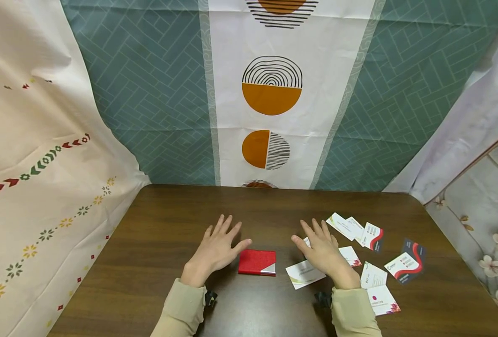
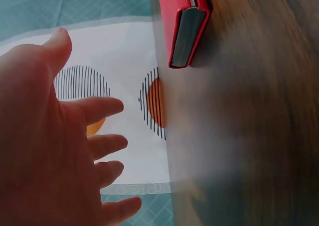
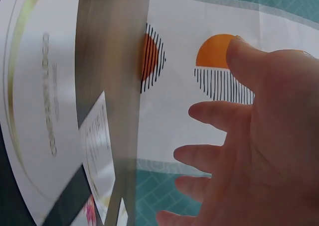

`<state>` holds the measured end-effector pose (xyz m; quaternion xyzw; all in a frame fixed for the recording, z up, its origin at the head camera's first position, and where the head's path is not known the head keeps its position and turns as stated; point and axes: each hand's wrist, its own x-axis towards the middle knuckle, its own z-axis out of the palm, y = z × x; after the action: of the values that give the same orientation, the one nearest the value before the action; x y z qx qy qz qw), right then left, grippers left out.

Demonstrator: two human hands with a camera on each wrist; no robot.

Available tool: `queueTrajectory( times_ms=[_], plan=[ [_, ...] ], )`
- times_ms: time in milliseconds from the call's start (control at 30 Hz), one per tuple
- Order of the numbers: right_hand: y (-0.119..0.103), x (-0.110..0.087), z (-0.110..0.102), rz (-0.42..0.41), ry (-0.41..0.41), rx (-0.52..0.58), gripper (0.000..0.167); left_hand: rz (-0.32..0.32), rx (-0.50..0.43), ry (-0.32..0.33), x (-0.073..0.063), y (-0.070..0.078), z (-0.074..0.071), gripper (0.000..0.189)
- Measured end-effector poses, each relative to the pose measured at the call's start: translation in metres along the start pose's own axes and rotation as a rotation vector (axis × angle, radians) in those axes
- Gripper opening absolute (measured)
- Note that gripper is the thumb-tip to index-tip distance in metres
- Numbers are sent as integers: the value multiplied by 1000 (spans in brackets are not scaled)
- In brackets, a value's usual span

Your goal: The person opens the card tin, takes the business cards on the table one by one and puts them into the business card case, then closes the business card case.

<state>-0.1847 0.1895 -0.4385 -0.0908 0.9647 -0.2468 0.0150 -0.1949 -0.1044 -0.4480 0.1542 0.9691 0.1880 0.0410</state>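
Observation:
A red card case [image 1: 256, 262] with a silver corner lies on the table between the two hands. My left hand [image 1: 217, 248] is just left of it, fingers spread and nothing held. In the left wrist view the case [image 2: 183, 29] shows its narrow end, apart from the fingers. To the right, my right hand [image 1: 321, 250] hovers with spread fingers over several business cards. One white card [image 1: 304, 275] lies below that palm, and another card [image 1: 350, 256] shows beside the wrist. The right wrist view shows a white card [image 3: 42, 96] close up at the left, with the hand empty.
More business cards are scattered at the right: a white group [image 1: 345, 226], a red-and-white card [image 1: 372, 236], a dark card [image 1: 415, 252] under another, and a pair [image 1: 381, 299] nearer the front. The brown table [image 1: 118, 281] ends at a patterned cloth [image 1: 270, 164] behind.

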Motion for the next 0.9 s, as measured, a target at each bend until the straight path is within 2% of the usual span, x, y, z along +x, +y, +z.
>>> queueTrajectory(
  times_ms=[167,333,900],
  plan=[
    [-9,1,8,-15,-10,2,70,19,-83,-44,-2,-1,2,87],
    [-15,0,15,-25,-35,22,69,80,-137,-88,-3,-1,4,90],
    [-37,0,35,-110,-123,4,67,93,-130,-157,-5,4,8,85]
  ],
)
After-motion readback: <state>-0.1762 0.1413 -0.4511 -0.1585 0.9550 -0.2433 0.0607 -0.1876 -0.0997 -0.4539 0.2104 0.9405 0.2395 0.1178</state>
